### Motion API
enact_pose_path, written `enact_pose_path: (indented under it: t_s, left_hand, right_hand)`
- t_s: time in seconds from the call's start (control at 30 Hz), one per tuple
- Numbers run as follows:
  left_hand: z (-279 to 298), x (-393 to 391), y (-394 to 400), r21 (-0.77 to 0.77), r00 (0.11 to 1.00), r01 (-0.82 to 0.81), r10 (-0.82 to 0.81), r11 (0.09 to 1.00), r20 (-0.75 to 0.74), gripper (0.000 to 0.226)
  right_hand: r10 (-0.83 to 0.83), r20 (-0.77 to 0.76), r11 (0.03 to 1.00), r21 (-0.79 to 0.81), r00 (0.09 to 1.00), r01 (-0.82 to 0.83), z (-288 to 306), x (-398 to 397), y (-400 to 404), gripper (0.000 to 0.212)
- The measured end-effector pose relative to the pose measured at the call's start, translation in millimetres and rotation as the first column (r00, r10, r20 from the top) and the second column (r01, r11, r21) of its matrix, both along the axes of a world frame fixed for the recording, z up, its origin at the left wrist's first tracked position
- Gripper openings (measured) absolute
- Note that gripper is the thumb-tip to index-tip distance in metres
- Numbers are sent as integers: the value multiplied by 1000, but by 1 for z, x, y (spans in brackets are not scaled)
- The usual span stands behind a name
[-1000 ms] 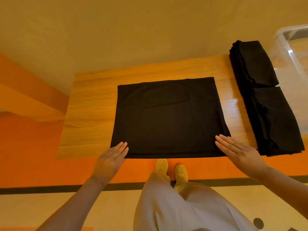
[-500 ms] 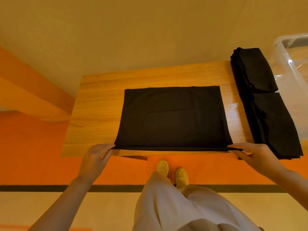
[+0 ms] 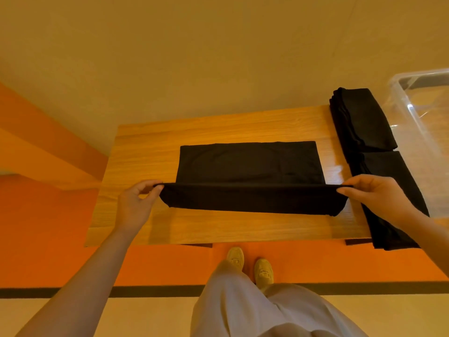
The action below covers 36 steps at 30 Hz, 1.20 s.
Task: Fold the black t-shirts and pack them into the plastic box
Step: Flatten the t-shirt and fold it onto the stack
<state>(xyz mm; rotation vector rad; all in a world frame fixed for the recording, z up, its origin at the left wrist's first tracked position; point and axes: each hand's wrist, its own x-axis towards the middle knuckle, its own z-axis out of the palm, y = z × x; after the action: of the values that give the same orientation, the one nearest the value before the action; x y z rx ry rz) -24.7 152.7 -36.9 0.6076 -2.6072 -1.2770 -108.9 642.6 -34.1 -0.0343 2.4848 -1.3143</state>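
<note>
Pinching the black t-shirt (image 3: 247,166) at its lifted corners, left hand (image 3: 136,203) and right hand (image 3: 379,195)

I see t-shirt (image 3: 247,166): black cloth, matt, fine knit | folded stacks (image 3: 364,120): same dull black cloth | table (image 3: 145,154): light wood grain, smooth, slight sheen | plastic box (image 3: 422,113): clear glossy plastic | trousers (image 3: 243,310): pale cloth, soft creases
</note>
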Motion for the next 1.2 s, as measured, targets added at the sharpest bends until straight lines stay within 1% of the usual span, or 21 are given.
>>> enact_pose_path:
  t_s: [0.1, 0.17, 0.23, 0.3, 0.37, 0.43, 0.5, 0.57, 0.63, 0.7, 0.77, 0.83, 0.9, 1.0, 1.07, 1.13, 1.2]
  left_hand:
    - [7, -29, -5, 22, 1000, -9, 9, 1000, -5, 9]
    - [10, -50, -8, 29, 1000, -23, 23, 999, 6, 8]
    - [13, -70, -11, 52, 999, -30, 28, 998, 29, 9]
    - [15, -91, -14, 52, 998, -36, 33, 998, 62, 12]
    - [19, -112, -18, 28, 995, -36, 34, 999, 91, 16]
    - [23, -132, -21, 9, 994, -32, 31, 999, 109, 21]
    - [27, -151, -22, -12, 992, -16, 18, 1000, 123, 24]
    - [29, -168, -20, -50, 993, 0, 6, 999, 122, 23]
    - [31, -183, -17, -54, 994, -7, 13, 999, 108, 22]
    - [32, -196, -14, -40, 994, -29, 33, 999, 106, 22]
    - [32, -205, -9, -17, 992, -50, 52, 999, 112, 22]
    - [34, -210, -1, 20, 992, -66, 63, 998, 108, 22]
    - [37, -211, 12, 89, 993, -75, 66, 993, 101, 20]
    - [40, -203, 41, 196, 995, -50, 31, 979, 98, 12]
    - [41, -195, 64, 246, 995, -14, -12, 969, 101, 7]
    - [43, -184, 87, 268, 991, 35, -68, 963, 113, 7]
    - [43, -173, 109, 271, 989, 77, -109, 959, 105, 5]
  right_hand:
    - [-84, -22, 996, 10, 996, 84, 7, -24, -8, 11]
    - [-139, -16, 990, -15, 990, 139, 13, -42, -16, 11]
    - [-195, 42, 978, -64, 980, 198, 17, -61, -23, 10]
    - [-215, 111, 972, -71, 970, 224, 21, -81, -27, 13]
    - [-198, 199, 977, -40, 960, 210, 25, -102, -28, 22]
    - [-170, 241, 985, 18, 956, 171, 30, -119, -30, 26]
    - [-191, 217, 981, 68, 957, 181, 33, -136, -33, 26]
    - [-239, 160, 969, 100, 958, 225, 33, -153, -36, 27]
    - [-296, 107, 952, 110, 949, 285, 35, -168, -42, 26]
    - [-363, 83, 931, 74, 928, 357, 38, -179, -51, 24]
    - [-428, 101, 903, 2, 898, 430, 40, -186, -62, 21]
    - [-490, 167, 858, -78, 855, 507, 40, -186, -75, 24]
    - [-520, 250, 806, -173, 817, 566, 40, -182, -91, 26]
    - [-466, 352, 777, -276, 812, 566, 43, -164, -122, 18]
    - [-410, 422, 770, -316, 809, 554, 45, -149, -146, 19]
    - [-346, 464, 776, -347, 815, 526, 47, -134, -170, 18]
    - [-305, 475, 782, -370, 825, 502, 48, -119, -192, 12]
